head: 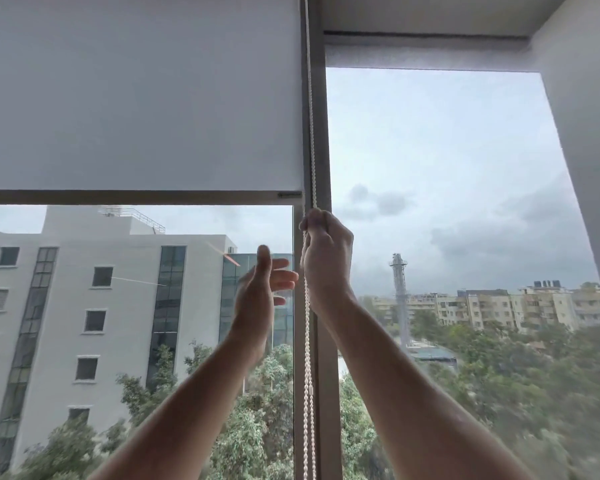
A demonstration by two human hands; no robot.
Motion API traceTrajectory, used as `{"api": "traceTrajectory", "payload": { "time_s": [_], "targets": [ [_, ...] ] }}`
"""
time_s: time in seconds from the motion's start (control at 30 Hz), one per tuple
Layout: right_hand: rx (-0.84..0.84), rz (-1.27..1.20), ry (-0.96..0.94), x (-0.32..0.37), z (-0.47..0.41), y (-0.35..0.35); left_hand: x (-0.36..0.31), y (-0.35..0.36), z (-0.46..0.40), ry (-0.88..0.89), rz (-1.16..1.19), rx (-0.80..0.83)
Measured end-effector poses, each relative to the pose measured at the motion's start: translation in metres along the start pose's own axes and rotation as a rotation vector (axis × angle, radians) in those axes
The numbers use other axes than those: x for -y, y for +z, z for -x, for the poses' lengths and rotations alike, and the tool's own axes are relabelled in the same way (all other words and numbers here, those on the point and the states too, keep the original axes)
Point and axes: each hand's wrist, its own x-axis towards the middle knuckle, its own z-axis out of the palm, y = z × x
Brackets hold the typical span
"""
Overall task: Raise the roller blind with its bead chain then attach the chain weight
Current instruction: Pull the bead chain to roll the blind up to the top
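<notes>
A white roller blind (pixel 139 98) covers the upper part of the left window pane, its bottom bar (pixel 136 197) level with the top of my hands. The white bead chain (pixel 308 358) hangs along the grey window post. My right hand (pixel 326 258) is closed around the chain just below the bar's right end. Lower and to the left of the chain, my left hand (pixel 262 292) is spread with fingers apart and holds nothing. A small connector (pixel 311 389) sits on the chain lower down. No chain weight is visible.
The grey window post (pixel 321 150) splits two panes. A second blind (pixel 426 55) on the right is rolled nearly to the top. A white wall (pixel 589 133) flanks the right side. Buildings and trees lie beyond the glass.
</notes>
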Motion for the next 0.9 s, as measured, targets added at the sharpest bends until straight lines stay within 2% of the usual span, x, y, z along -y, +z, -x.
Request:
{"api": "traceTrajectory", "payload": {
  "time_s": [0.1,0.3,0.37,0.47,0.57,0.7,0.9],
  "targets": [
    [0.003,-0.005,0.009,-0.014,0.013,-0.006,-0.028,0.000,-0.025,0.020,0.057,0.044],
    [0.025,-0.027,0.013,-0.018,0.016,-0.009,-0.086,0.017,-0.060,-0.094,0.287,0.244],
    [0.027,-0.011,-0.001,-0.021,0.019,-0.008,-0.102,0.029,-0.066,-0.119,0.298,0.278],
    [0.036,0.035,-0.026,-0.030,0.032,-0.011,-0.106,0.047,-0.062,-0.145,0.242,0.249],
    [0.076,0.154,-0.080,-0.043,0.044,-0.028,-0.089,0.059,-0.045,-0.053,0.099,0.131],
    [0.249,0.115,0.071,-0.043,0.039,-0.047,-0.069,0.058,-0.029,0.105,-0.063,-0.033],
    [0.291,0.030,0.142,0.002,-0.016,-0.040,-0.051,0.055,-0.014,0.150,-0.043,-0.056]
  ]
}}
